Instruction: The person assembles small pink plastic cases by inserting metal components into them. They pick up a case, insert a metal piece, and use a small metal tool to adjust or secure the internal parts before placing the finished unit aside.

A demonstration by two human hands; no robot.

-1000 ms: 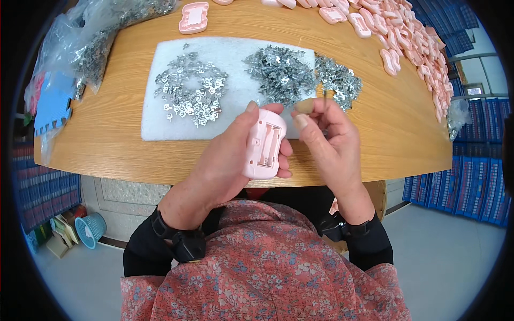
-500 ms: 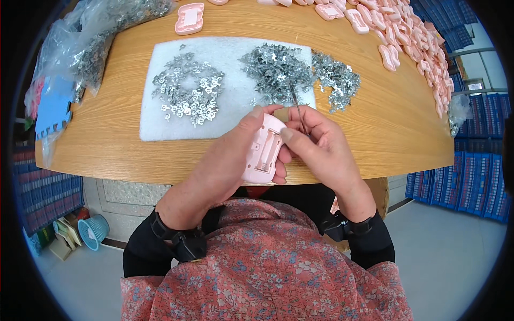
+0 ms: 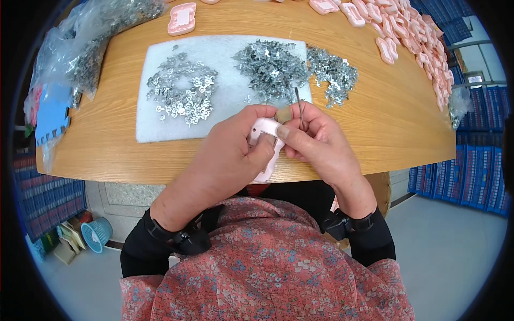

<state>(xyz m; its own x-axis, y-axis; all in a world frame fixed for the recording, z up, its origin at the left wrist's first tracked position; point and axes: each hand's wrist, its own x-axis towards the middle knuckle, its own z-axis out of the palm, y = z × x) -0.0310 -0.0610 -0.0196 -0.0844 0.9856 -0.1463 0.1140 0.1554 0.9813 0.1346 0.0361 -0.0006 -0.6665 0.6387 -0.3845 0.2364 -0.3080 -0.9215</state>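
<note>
Over the table's near edge, my left hand (image 3: 225, 142) is closed round a pale pink plastic battery housing (image 3: 266, 126), its thumb pressed into the battery compartment. My right hand (image 3: 327, 147) pinches the housing's upper right side with its thumb. A thin dark metal tool (image 3: 299, 104), possibly tweezers, is also held in that hand and points away from me. A tan cover (image 3: 283, 114) sits on a fingertip by the housing's top. Beyond my hands lies a white foam sheet (image 3: 227, 117), with loose metal contact pieces (image 3: 187, 93) on its left and a denser pile of metal pieces (image 3: 270, 69) on its right.
More metal pieces (image 3: 333, 77) spill onto the wooden table (image 3: 385, 128). Pink housings (image 3: 412, 43) are heaped at the far right, and a single pink housing (image 3: 182, 19) lies behind the foam. A clear bag of metal parts (image 3: 88, 59) is at the far left.
My left thumb has moved from the housing's upper edge down into its battery compartment. The tool in my right hand has tilted more upright. The view has shifted slightly.
</note>
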